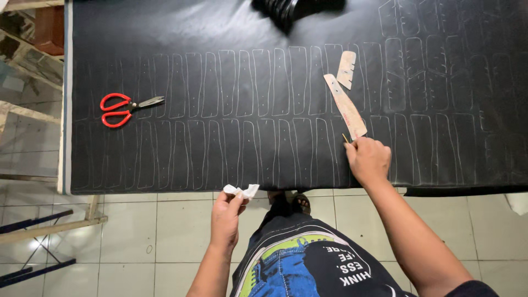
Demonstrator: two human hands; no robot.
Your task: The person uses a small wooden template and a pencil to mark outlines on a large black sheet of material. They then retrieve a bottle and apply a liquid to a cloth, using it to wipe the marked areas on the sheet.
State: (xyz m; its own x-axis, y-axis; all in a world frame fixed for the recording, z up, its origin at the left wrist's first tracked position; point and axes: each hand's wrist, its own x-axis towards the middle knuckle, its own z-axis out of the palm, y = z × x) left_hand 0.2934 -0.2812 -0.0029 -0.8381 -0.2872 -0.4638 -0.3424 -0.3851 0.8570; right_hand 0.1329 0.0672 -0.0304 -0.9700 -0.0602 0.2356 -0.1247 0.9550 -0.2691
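At the left of the frame, red scissors (122,109) lie shut on the big black sheet (231,33) that covers the table. The sheet is full of thin white drawn shapes in rows. Low in the middle, the left hand (226,217) is closed around a small white cloth (242,191), pinched at the finger ends, just off the near edge of the sheet. The cloth looks soft and very light, so a small pinch is enough. To the right, the right hand (367,159) rests on the sheet, fingers curled around a thin yellow pen (346,138). Just above it lies a long tan pattern piece (345,106), with a shorter tan piece (346,69) beside its top end. They look flat, stiff and light, best pressed flat or lifted by an edge.
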